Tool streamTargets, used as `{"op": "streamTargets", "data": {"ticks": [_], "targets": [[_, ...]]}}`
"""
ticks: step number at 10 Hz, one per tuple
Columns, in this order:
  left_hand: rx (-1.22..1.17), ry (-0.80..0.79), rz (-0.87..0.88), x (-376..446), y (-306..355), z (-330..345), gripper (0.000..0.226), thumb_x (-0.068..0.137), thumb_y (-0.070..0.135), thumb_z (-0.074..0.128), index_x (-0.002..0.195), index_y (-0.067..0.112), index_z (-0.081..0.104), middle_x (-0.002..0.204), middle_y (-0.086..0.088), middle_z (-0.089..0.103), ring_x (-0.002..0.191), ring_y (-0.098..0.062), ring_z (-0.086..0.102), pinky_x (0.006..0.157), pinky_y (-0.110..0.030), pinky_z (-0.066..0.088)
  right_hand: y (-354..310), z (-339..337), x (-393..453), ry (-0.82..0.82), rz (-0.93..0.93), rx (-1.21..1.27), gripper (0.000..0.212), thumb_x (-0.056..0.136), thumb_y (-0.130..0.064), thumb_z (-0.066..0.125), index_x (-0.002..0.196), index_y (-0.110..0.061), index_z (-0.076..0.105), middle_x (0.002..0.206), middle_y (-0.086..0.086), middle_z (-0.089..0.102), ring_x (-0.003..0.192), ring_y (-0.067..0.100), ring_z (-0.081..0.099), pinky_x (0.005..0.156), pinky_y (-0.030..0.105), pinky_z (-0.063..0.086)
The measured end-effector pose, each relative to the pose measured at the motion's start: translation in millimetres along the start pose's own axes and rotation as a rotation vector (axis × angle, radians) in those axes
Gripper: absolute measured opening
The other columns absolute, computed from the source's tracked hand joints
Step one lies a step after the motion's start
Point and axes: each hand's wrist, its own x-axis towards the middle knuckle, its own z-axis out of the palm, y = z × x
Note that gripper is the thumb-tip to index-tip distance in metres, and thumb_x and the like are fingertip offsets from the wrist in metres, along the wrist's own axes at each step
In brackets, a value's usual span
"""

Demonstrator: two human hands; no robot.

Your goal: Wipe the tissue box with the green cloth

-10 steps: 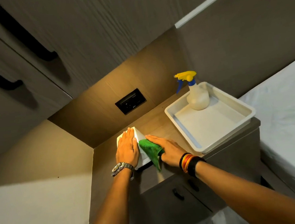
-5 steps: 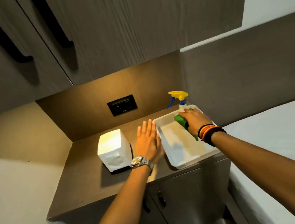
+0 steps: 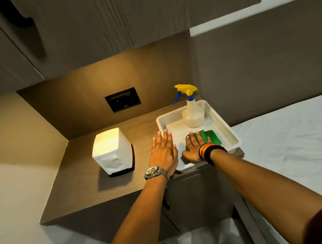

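Head view: right hand (image 3: 194, 148) flat on green cloth (image 3: 211, 137) in tray (image 3: 228, 132); left hand (image 3: 162, 151) spread, empty, on counter (image 3: 82, 183). Tissue box (image 3: 112, 152) apart; wiping looks finished, next lift away.

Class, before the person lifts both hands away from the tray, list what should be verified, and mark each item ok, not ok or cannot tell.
1. Green cloth lies inside the white tray: ok.
2. Right hand rests flat on the cloth, no closed grip: ok.
3. Left hand is open and empty, flat on the cabinet top: ok.
4. Tissue box stands upright, apart from both hands: ok.
5. Spray bottle stands upright at the tray's far end, clear of the cloth: ok.
6. Tissue box wiped clean: cannot tell.
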Motion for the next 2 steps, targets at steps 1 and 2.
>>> {"op": "streamTargets", "data": {"ticks": [1,2], "targets": [[0.023,0.067,0.067,-15.6,6.5,-23.9,0.070,0.099,0.041,0.004,0.162,0.011,0.009,0.170,-0.008,0.002,0.157,-0.025,-0.005,0.121,-0.033,-0.014,-6.2,-11.4,-15.3,0.028,-0.001,0.047,0.079,0.092,-0.055,0.022,0.156,-0.015,-0.003,0.165,0.006,-0.012,0.151,0.030,-0.013,0.119,0.056,-0.006],[0.028,0.183,0.161,-35.4,8.5,-55.7,0.075,0.096,0.044,-0.001,0.161,0.010,0.012,0.170,-0.009,0.004,0.157,-0.025,-0.003,0.124,-0.036,-0.011,-0.3,-23.3,-50.9,0.266,-0.061,0.228,0.069,0.095,-0.040,0.034,0.155,-0.016,0.012,0.165,0.009,0.009,0.151,0.030,0.010,0.120,0.055,0.007]]}}
